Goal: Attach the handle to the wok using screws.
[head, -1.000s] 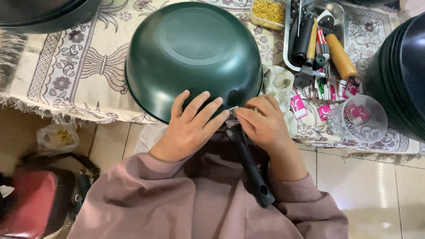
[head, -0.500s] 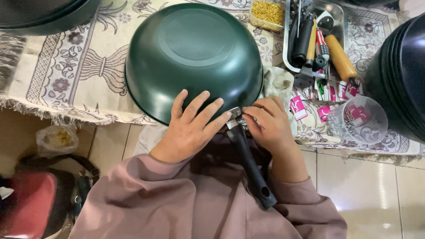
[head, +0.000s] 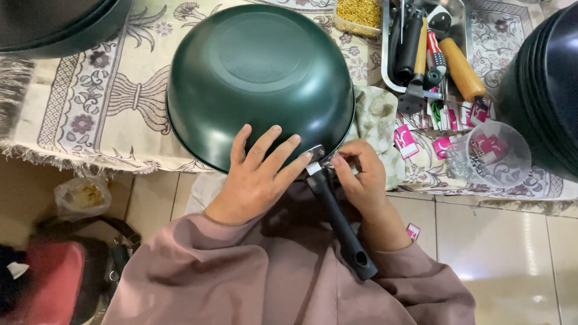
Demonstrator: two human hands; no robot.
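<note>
On the patterned cloth (head: 90,102), left hand (head: 256,177) spreads flat on the upturned pan (head: 259,78), right hand (head: 361,177) fingers pinched at the handle (head: 340,225) joint, seemingly attached, fastening apparently unfinished.

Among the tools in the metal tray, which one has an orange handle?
The tool with the orange wooden-looking handle, lying at the right side of the metal tray. The neighbouring tools have black or red-and-white handles.

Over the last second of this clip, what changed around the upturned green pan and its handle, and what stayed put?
The right hand drew back slightly toward the pan's right side, its fingers working at the joint where the black handle meets the green pan. The left hand stayed spread flat on the pan's underside. The pan, handle, tool tray and clear plastic cup did not move.
</note>
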